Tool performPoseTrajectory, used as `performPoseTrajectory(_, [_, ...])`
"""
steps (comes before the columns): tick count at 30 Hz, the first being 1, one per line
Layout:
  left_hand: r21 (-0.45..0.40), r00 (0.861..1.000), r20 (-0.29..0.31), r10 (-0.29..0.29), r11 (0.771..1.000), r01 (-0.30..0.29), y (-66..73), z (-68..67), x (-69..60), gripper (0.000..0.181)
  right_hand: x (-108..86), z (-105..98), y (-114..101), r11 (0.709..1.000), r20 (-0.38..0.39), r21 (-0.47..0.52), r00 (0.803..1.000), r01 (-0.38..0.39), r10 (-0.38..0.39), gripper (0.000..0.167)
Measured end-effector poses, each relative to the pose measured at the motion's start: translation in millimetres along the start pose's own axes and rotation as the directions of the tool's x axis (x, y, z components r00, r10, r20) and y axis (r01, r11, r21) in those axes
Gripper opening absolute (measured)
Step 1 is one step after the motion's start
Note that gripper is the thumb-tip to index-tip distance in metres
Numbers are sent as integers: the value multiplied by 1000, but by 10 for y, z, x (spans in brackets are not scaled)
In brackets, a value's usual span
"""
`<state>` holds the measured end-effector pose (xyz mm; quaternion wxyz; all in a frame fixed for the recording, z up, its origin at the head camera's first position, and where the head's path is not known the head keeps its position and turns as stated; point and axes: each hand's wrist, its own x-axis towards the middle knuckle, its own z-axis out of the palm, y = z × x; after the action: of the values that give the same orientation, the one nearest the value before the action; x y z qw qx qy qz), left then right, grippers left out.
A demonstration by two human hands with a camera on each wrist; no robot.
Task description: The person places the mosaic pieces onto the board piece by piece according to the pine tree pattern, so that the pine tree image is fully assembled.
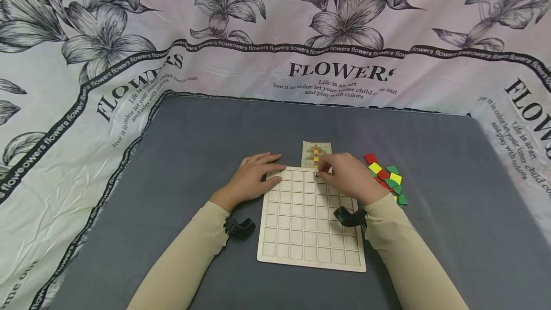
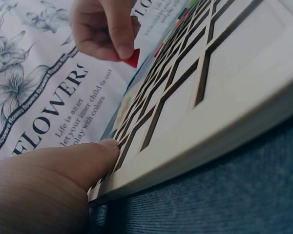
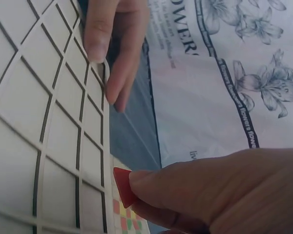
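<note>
A pale wooden board point(image 1: 297, 237) with a grid of square recesses lies on the grey cloth. My left hand point(image 1: 247, 178) rests at its far left corner, thumb on the top face and the other fingers fairly straight along the edge. Over the far side of the board, my right hand point(image 1: 349, 178) pinches a small red triangular tile point(image 3: 123, 186) between thumb and fingers. In the left wrist view the same red tile point(image 2: 133, 59) hangs above the board surface. Just beyond the board is a pattern card point(image 1: 306, 149), partly covered by my right hand.
To the right of the board lies a loose pile of red, yellow and green tiles point(image 1: 383, 174), partly hidden by my right wrist. A white flower-printed sheet point(image 1: 241, 73) surrounds the grey cloth point(image 1: 193, 138). Each wrist wears a black camera mount point(image 1: 241, 227).
</note>
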<state>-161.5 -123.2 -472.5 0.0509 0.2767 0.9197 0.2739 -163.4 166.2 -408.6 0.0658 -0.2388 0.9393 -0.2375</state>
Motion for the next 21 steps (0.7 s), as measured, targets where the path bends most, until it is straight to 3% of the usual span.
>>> performPoseTrajectory(11, [18,1000,-1,-4,1000,4,-14,24,11,44,90,172,27,997,-17,72,1000,9,-8,4])
performPoseTrajectory(21, [28,1000,-16,-4,1000,5,-28,35,5,44,129,278,40,997,4,73,1000,13,-13,4])
